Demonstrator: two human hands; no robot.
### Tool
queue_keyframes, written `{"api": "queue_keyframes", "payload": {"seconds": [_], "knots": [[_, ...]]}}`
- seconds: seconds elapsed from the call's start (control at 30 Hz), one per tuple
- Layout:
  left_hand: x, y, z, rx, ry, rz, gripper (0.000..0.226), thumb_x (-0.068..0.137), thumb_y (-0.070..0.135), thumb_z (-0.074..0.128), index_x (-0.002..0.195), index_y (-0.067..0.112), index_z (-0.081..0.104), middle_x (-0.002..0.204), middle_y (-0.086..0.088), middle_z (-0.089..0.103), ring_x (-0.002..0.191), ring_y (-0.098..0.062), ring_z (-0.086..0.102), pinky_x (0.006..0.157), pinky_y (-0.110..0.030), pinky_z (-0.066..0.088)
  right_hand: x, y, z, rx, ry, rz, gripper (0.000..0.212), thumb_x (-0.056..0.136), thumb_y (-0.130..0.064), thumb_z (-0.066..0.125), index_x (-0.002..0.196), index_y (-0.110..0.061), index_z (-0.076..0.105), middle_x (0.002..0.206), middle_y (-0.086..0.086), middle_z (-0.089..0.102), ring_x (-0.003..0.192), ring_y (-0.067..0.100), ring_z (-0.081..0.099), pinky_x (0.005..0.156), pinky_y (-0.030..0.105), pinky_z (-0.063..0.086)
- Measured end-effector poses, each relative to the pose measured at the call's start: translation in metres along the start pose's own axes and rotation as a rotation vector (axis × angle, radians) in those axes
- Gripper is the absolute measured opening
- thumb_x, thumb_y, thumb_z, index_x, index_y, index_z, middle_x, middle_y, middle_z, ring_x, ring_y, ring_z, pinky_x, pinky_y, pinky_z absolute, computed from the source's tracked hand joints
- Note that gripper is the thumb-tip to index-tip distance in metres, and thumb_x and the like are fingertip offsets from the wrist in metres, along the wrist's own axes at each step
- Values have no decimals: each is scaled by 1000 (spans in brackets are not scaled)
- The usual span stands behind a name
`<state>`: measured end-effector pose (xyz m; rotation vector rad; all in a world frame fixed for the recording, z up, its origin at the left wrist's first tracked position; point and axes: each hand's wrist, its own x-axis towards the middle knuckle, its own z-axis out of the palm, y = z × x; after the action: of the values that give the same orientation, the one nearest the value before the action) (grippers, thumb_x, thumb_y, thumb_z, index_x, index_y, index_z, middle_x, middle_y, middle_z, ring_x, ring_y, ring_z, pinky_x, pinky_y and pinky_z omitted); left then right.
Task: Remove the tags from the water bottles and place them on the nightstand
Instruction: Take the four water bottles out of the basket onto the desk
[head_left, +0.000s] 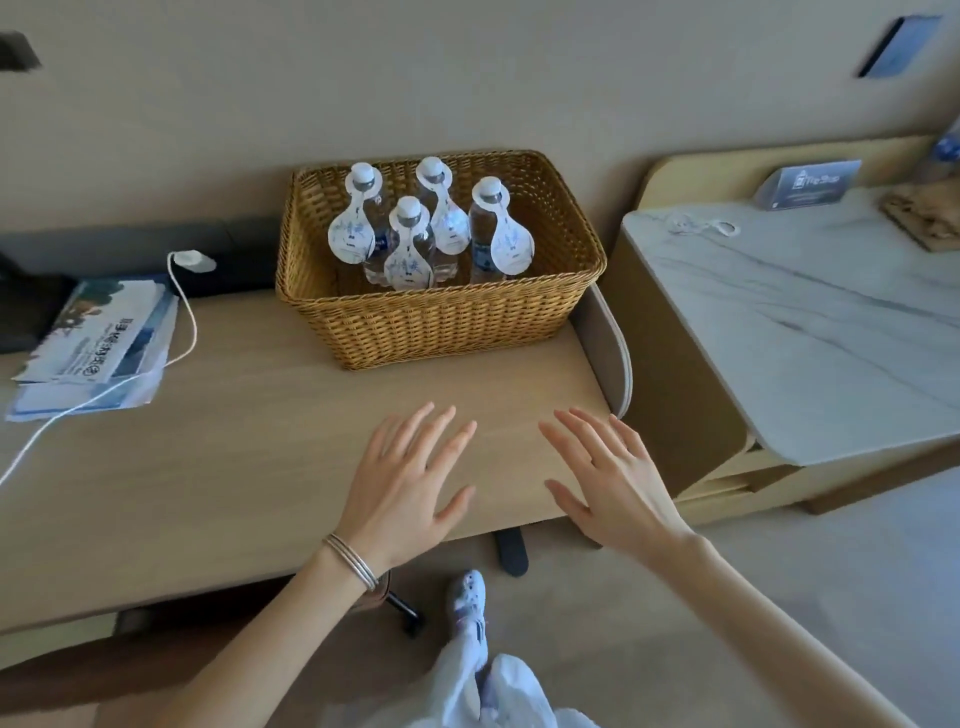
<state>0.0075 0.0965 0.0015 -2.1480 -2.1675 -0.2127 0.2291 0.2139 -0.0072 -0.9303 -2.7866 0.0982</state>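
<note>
Several clear water bottles stand upright in a woven wicker basket at the back of a wooden desk. Each bottle has a white cap and a white paper tag with blue print hung on its neck, such as the front tag, the left tag and the right tag. My left hand and my right hand hover flat over the desk's front edge, fingers spread, holding nothing, well short of the basket. The marble-topped nightstand stands to the right of the desk.
A stack of brochures and a white cable with charger lie on the desk's left. On the nightstand sit a blue sign card, a thin white cord and a wooden object. Below the desk is carpet, a chair base and my shoe.
</note>
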Motion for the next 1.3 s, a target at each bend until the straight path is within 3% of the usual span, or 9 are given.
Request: {"api": "queue_keyframes", "payload": {"seconds": [0.3,0.43,0.63,0.93,1.13,1.3], "knots": [[77,-56,-1,54,20,-112,61,89,53,35,139,18,42,140,-9,46,131,-27,39,107,-48,32,99,30,-11,-8,34,-91,56,91,-46,42,140,-19,38,143,4,43,135,22,37,109,48,30],[113,-83,-3,53,56,-154,60,88,53,36,136,17,46,137,-9,50,129,-27,42,106,-48,33,152,41,-18,-26,53,-150,59,87,-40,53,139,-18,39,142,6,44,133,25,39,107,49,34],[141,-115,5,62,51,-192,60,87,52,36,134,18,49,136,-9,51,128,-27,44,106,-46,34,215,45,-11,-8,68,-136,57,89,-48,40,137,-18,43,139,6,48,129,23,44,104,48,36],[154,-161,43,10,10,-321,62,93,57,21,132,18,51,130,-7,57,122,-26,51,102,-45,39,291,42,19,75,49,-174,62,89,-49,42,141,-16,35,141,4,46,128,22,44,105,42,36],[157,-169,57,-16,135,-270,54,94,51,30,127,17,56,124,-2,61,118,-22,54,99,-39,39,344,37,40,236,7,-109,72,87,-44,58,145,-16,25,146,6,39,131,25,40,105,41,34],[158,-171,65,-19,216,-262,50,92,50,37,127,19,57,123,-1,62,117,-21,55,98,-38,41,378,32,57,347,-14,-87,82,82,-48,63,146,-19,21,148,3,35,130,20,42,94,38,45]]}}
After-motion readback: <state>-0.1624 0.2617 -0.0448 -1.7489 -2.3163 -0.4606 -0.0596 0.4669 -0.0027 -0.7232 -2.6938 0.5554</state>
